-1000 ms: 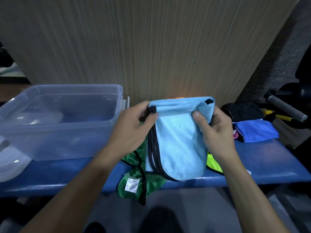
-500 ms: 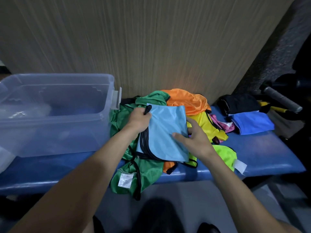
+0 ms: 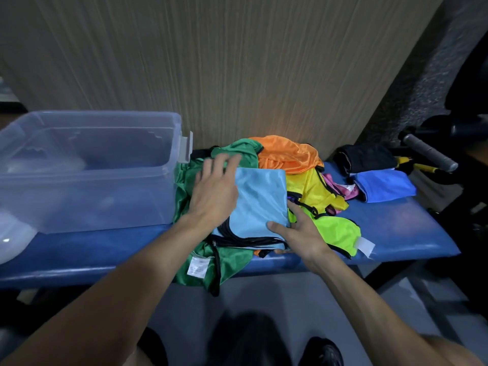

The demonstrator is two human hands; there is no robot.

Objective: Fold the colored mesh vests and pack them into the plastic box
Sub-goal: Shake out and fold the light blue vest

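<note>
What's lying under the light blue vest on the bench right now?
The light blue vest rests on a green vest, with orange, yellow and lime vests showing beside it. How far they reach beneath it is hidden.

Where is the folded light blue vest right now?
In the head view the light blue vest lies centre-frame atop the vest pile, right of the plastic box, between left hand and right hand.
</note>
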